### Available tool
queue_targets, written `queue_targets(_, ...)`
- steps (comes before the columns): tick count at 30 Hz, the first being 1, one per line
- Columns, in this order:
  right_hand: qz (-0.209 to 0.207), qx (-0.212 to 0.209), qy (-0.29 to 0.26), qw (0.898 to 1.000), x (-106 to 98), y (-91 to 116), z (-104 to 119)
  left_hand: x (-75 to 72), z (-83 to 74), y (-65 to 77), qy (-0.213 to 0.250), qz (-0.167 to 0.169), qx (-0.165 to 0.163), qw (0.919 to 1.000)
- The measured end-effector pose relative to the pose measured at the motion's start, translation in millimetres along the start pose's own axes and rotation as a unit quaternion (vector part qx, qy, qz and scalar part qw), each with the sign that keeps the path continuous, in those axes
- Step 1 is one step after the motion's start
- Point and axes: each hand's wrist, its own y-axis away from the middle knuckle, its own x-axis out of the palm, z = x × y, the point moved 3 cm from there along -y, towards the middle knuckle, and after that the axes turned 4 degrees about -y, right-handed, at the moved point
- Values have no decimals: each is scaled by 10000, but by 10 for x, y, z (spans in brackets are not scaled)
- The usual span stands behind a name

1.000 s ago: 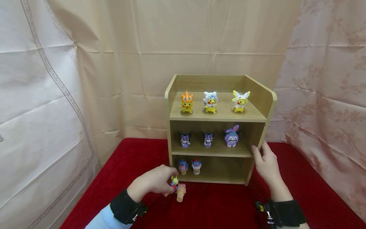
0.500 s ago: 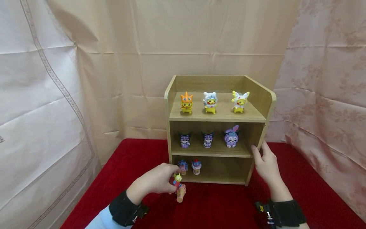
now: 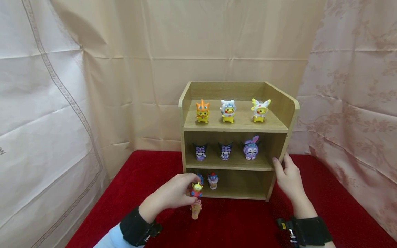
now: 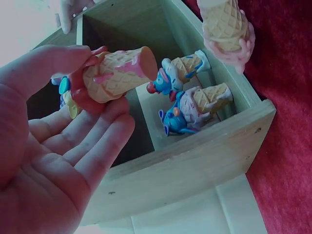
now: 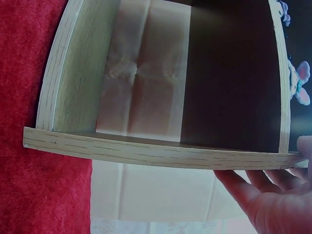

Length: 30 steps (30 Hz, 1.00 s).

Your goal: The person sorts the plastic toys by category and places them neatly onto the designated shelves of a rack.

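My left hand (image 3: 169,194) pinches an ice-cream-cone figurine (image 3: 196,190) with a yellow-green three-eyed head between thumb and fingers, just in front of the bottom shelf's left end. In the left wrist view, its cone (image 4: 119,75) has red drips. Below it, a pink-topped cone figurine (image 3: 195,210) is on the red cloth. Two blue-headed cone figurines stand on the bottom shelf; one (image 3: 213,181) shows fully, the other (image 3: 201,178) is partly behind my left hand. My right hand (image 3: 289,177) grips the right side panel of the wooden shelf (image 3: 235,167), thumb at the front edge.
The top shelf bears an orange-hooded figurine (image 3: 202,112), a white-hooded one (image 3: 228,111) and a white-eared one (image 3: 260,110). Several purple figurines (image 3: 225,151) stand on the middle shelf. Red cloth (image 3: 238,224) covers the table; pale curtains (image 3: 139,86) hang behind it.
My left hand has moved right and slightly up with the three-eyed figurine, now above the pink-topped cone and covering part of the leftmost bottom-shelf figurine. My right hand stays on the shelf's side.
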Motion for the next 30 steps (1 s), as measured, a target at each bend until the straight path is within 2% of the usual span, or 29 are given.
queue_targets(8, -29, -27, -16, 10000, 5, -4, -8, 78, -57, -51, -41, -60, 6, 10000)
queue_targets(18, -22, -37, -30, 10000, 7, -4, -9, 231, -76, -138, 48, 147, -78, 9999)
queue_targets(23, -38, -41, -19, 10000, 8, -3, -2, 302, -94, -206, 127, 225, -69, 9996)
queue_targets(30, -25, -40, -30, 10000, 6, 1, 3, 403, -97, -334, -23, 311, 59, 9995)
